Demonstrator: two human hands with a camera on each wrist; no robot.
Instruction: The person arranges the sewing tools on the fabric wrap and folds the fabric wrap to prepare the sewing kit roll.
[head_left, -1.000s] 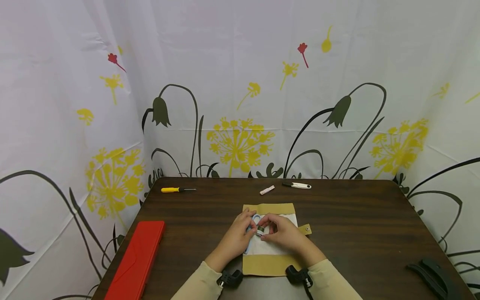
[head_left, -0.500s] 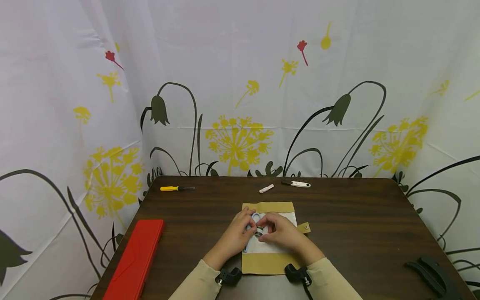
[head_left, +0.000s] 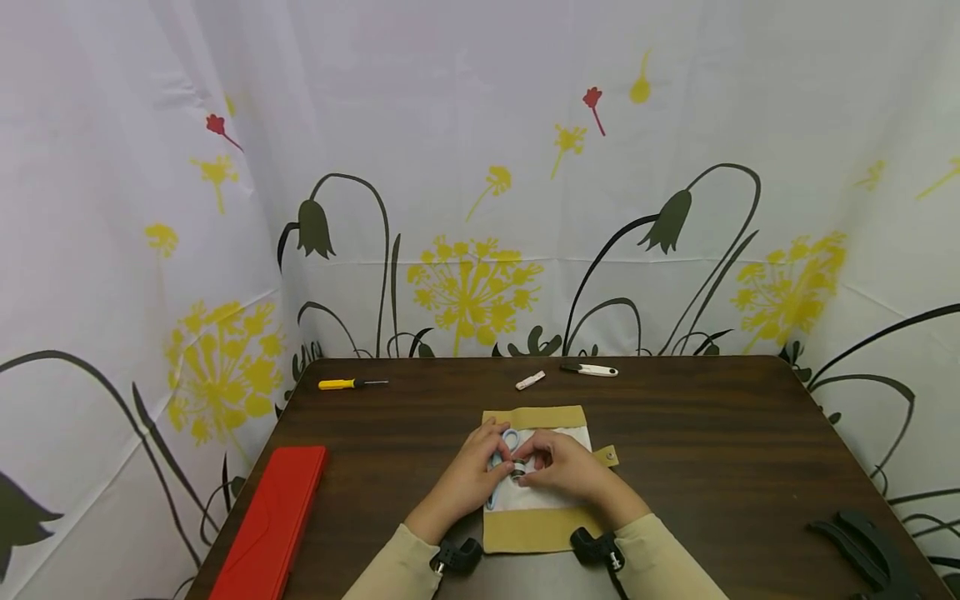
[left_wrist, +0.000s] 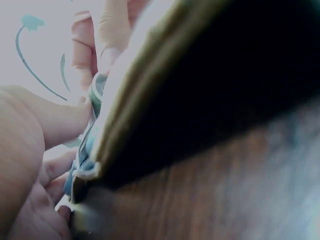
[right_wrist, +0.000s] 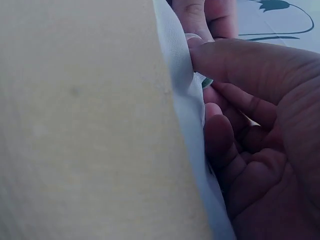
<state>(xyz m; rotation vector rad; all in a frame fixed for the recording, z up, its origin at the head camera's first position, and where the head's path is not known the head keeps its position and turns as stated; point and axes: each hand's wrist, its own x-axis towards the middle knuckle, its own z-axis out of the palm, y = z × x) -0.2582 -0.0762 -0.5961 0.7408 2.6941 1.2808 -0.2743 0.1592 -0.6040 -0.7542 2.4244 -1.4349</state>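
A tan pouch [head_left: 536,531] lies unfolded on the table, its white lining upward and a snap tab [head_left: 606,456] at its right. Light-blue scissors [head_left: 512,439] lie along its left part, half covered by my left hand [head_left: 471,467]. Between both hands is a small dark-green spool [head_left: 518,469] with pale rims, perhaps of thread. My right hand [head_left: 566,468] pinches it by thumb and forefinger. My left thumb and curled forefinger hold its left side. In the left wrist view, the spool [left_wrist: 98,92] sits against the lining; fingers hide much of it in the right wrist view.
Behind the pouch lie a small pink-and-white piece [head_left: 530,381] and a white-handled tool with a dark end [head_left: 597,371]. A yellow-handled screwdriver [head_left: 337,384] is at the back left. A red case [head_left: 273,512] stands left, a black curved tool [head_left: 870,546] right.
The spool has turned slightly between my fingers: its dark green and pale bands show differently. Both hands keep nearly the same place, and the head view has shifted a little.
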